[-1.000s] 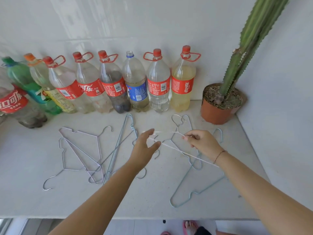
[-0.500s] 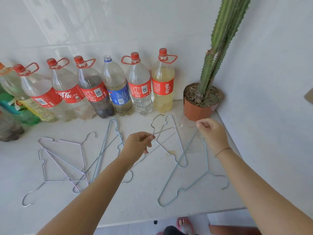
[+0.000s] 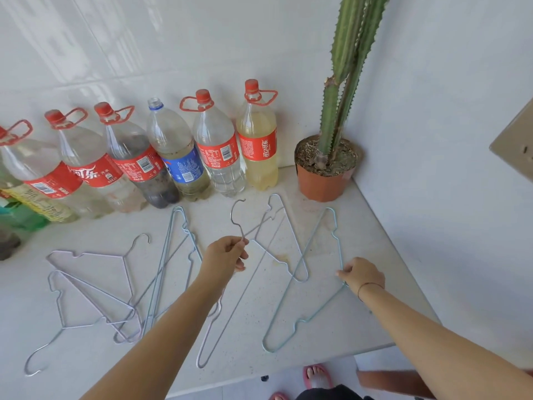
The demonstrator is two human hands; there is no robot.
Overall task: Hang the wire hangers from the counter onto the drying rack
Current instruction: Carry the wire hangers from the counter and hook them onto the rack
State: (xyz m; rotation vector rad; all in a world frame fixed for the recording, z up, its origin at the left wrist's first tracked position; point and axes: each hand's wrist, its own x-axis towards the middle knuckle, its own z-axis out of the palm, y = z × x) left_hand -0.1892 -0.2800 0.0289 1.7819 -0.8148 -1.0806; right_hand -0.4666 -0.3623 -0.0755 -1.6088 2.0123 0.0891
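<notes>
— What's in your fingers?
— My left hand pinches a raised thin silver wire hanger. My right hand curls at a pale blue wire hanger lying on the white counter; whether it grips, I can't tell.
— Around?
— Tangled wire hangers left; plastic bottles and a potted cactus behind.

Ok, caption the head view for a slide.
Left hand pinches a grey hanger; right hand grips a blue hanger on the counter.

Counter: bottle row along back wall, 9 to 12 o'clock. Potted cactus in corner, 1 o'clock, right of row. Hanger heap at 8 o'clock. Middle hanger at centre, before bottles. Right hanger at 3 o'clock, before pot.
</notes>
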